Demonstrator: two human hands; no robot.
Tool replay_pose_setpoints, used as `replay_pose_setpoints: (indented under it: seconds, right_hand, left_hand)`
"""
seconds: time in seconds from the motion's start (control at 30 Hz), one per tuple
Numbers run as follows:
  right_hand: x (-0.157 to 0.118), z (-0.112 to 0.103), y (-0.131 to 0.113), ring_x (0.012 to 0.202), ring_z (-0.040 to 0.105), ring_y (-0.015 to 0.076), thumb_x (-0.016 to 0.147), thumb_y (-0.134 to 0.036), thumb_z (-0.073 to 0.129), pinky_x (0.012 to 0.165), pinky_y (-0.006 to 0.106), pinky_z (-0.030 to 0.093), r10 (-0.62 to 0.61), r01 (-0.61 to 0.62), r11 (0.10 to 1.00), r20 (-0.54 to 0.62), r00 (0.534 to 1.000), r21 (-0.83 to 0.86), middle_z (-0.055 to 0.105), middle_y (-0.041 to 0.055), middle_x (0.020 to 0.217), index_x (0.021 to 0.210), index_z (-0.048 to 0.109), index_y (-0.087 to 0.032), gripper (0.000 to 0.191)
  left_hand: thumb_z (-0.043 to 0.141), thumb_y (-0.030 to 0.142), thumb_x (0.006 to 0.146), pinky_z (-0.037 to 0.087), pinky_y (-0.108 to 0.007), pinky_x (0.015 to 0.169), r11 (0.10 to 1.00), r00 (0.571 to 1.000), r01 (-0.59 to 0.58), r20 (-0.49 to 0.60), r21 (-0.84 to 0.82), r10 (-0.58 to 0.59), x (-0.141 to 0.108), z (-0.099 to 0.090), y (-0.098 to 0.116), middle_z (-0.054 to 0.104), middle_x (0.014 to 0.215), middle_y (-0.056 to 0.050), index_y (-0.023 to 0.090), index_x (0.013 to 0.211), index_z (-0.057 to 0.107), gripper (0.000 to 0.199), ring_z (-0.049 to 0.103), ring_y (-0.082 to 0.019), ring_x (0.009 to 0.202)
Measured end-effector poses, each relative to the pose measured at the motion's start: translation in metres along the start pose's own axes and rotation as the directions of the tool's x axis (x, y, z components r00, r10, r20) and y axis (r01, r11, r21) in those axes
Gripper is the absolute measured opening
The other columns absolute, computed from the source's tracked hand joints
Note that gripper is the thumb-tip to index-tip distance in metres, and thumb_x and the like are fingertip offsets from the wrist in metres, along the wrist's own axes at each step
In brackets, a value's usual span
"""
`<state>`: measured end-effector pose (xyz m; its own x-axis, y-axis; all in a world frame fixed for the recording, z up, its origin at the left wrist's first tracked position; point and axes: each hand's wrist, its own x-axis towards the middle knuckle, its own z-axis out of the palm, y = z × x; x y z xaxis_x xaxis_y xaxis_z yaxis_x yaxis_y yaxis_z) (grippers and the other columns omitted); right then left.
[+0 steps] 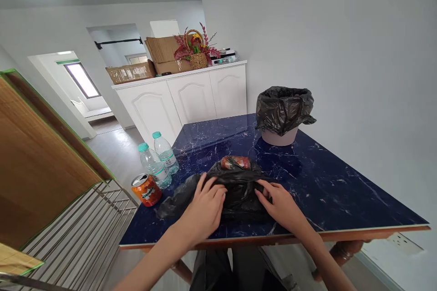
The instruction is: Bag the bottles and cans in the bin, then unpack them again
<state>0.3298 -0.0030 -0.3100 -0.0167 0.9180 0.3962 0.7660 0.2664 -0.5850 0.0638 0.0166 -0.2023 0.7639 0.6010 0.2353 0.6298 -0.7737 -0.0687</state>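
Observation:
A black plastic bag (239, 195) lies spread near the front edge of the table, with a red can (235, 162) showing at its far side, partly wrapped in the plastic. My left hand (207, 204) has its fingers bent over the bag's left part, gripping the plastic. On the other side, my right hand (280, 202) pinches the bag's edge between thumb and fingers. What else the bag holds is hidden. Left of the bag stand an orange soda can (146, 190) and two clear plastic bottles with teal caps, a nearer bottle (155, 168) and a farther bottle (165, 152).
A bin (280, 136) lined with a black bag stands at the back right of the blue marbled table (327, 191). Behind are a white cabinet (191, 93), cardboard boxes (131, 72) and a flower basket (198, 60). A metal rack (99, 218) stands left.

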Motion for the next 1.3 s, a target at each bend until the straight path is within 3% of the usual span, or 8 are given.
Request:
replay_pose_setpoints:
  seconds: [0.13,0.33,0.47,0.57,0.73,0.93,1.1,1.3]
  right_hand:
    - [0.001,0.0,0.001,0.088,0.072,0.027,0.111,-0.04,0.044,0.107,0.05,0.053,0.012,-0.013,0.999,0.014,1.0,0.031,0.066,0.0017,0.075,0.146,0.062,-0.019,0.045]
    - [0.002,-0.003,-0.002,0.079,0.072,0.0237,0.111,-0.037,0.044,0.109,0.05,0.054,-0.005,0.005,0.999,0.012,1.0,0.038,0.066,0.0007,0.074,0.148,0.062,-0.017,0.046]
    - [0.002,-0.004,-0.003,0.079,0.073,0.0236,0.111,-0.036,0.044,0.107,0.051,0.055,-0.011,0.011,1.0,0.003,1.0,0.029,0.067,0.0002,0.074,0.147,0.061,-0.018,0.044]
    - [0.002,-0.005,-0.004,0.086,0.075,0.0252,0.111,-0.036,0.045,0.104,0.049,0.057,-0.004,0.004,1.0,0.003,1.0,0.026,0.068,0.0011,0.075,0.146,0.062,-0.018,0.043]
    - [0.002,-0.009,-0.006,0.086,0.076,0.0257,0.111,-0.035,0.046,0.101,0.049,0.059,0.008,-0.009,1.0,0.027,1.0,0.029,0.07,0.0016,0.077,0.148,0.061,-0.018,0.043]
    - [0.002,-0.007,-0.004,0.087,0.076,0.0257,0.11,-0.035,0.047,0.098,0.047,0.06,-0.011,0.011,1.0,-0.003,1.0,0.022,0.069,0.0014,0.076,0.145,0.063,-0.02,0.04]
    - [0.002,-0.006,-0.003,0.083,0.076,0.0246,0.11,-0.034,0.048,0.099,0.046,0.06,-0.017,0.017,0.999,-0.017,1.0,0.03,0.067,0.0004,0.074,0.144,0.064,-0.021,0.04]
    - [0.002,-0.006,-0.004,0.078,0.073,0.0232,0.109,-0.035,0.047,0.102,0.047,0.057,-0.018,0.019,0.999,-0.026,0.999,0.032,0.067,0.0,0.074,0.14,0.066,-0.021,0.039]
  left_hand:
    - [0.048,0.02,0.107,0.014,-0.079,0.13,0.964,0.992,0.116,-0.083,0.238,-0.098,0.036,0.034,-0.032,0.067,0.145,-0.02,0.012,0.124,0.071,0.03,0.045,-0.047,0.153]
    - [0.058,0.025,0.102,0.003,-0.079,0.131,0.944,0.986,0.147,-0.116,0.294,-0.118,0.08,0.035,-0.045,0.058,0.152,-0.025,0.011,0.134,0.062,0.035,0.027,-0.049,0.162]
    - [0.081,0.041,0.086,-0.001,-0.079,0.13,0.953,0.995,0.092,-0.057,0.288,-0.079,0.103,0.039,-0.054,0.056,0.151,-0.025,0.012,0.136,0.06,0.061,0.025,-0.054,0.161]
    - [0.089,0.036,0.076,0.001,-0.078,0.13,0.958,0.999,0.049,-0.018,0.282,-0.045,0.114,0.041,-0.065,0.06,0.147,-0.022,0.015,0.135,0.061,0.07,0.031,-0.052,0.158]
    - [0.079,0.013,0.078,0.013,-0.074,0.13,0.958,0.999,0.042,-0.045,0.282,-0.03,0.12,0.031,-0.078,0.071,0.12,-0.015,0.018,0.118,0.069,0.042,0.048,-0.045,0.143]
    - [0.057,0.004,0.093,0.048,-0.048,0.104,0.972,0.992,0.014,-0.129,0.233,0.016,0.129,0.011,-0.079,0.067,0.113,-0.012,0.02,0.101,0.073,0.024,0.059,-0.029,0.109]
    - [0.061,0.003,0.09,0.041,-0.052,0.111,0.976,0.988,-0.088,-0.106,0.202,0.111,0.137,0.008,-0.083,0.063,0.131,-0.01,0.024,0.077,0.079,0.031,0.05,-0.032,0.13]
    - [0.069,0.017,0.086,0.031,-0.065,0.122,0.983,0.998,-0.037,-0.039,0.18,0.045,0.141,0.025,-0.089,0.054,0.152,-0.02,0.017,0.117,0.081,0.033,0.038,-0.045,0.148]
